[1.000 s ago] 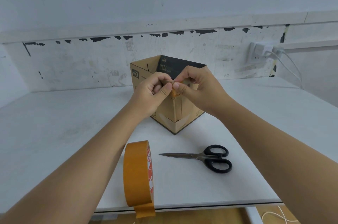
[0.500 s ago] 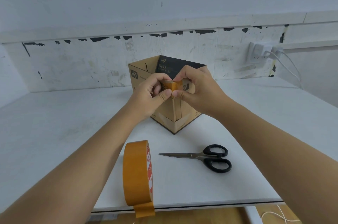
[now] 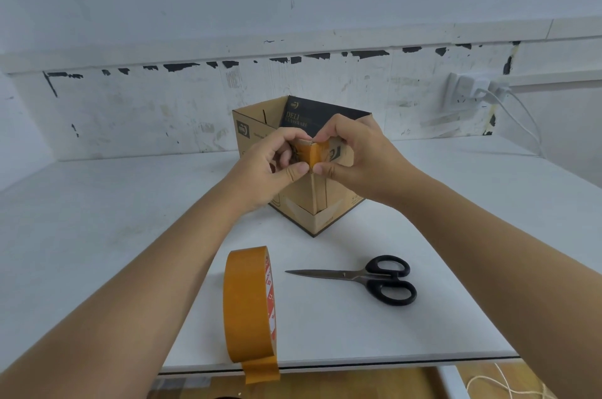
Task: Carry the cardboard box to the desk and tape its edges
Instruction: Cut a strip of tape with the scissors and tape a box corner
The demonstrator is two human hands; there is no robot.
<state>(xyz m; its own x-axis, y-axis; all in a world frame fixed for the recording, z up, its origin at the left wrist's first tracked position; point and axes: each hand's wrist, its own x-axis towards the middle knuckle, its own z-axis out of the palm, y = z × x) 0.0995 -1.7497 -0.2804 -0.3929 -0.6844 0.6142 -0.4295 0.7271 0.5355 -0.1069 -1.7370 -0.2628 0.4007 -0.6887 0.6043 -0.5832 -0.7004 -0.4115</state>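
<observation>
An open brown cardboard box stands on the white desk with one vertical corner turned toward me. A short orange tape strip is folded over the top of that near corner. My left hand presses it from the left side and my right hand from the right, thumbs meeting at the corner. Older tape runs down the corner and along the bottom edges. The box's inner wall is black with printed text.
An orange tape roll stands on edge near the desk's front edge, its loose end hanging over. Black-handled scissors lie shut to its right. A wall socket with white cables is at the back right. String lies on the floor.
The tape piece pinched between my fingertips has come down and been folded over the box's top corner. My thumbs have slid lower along the corner. Roll and scissors stay put.
</observation>
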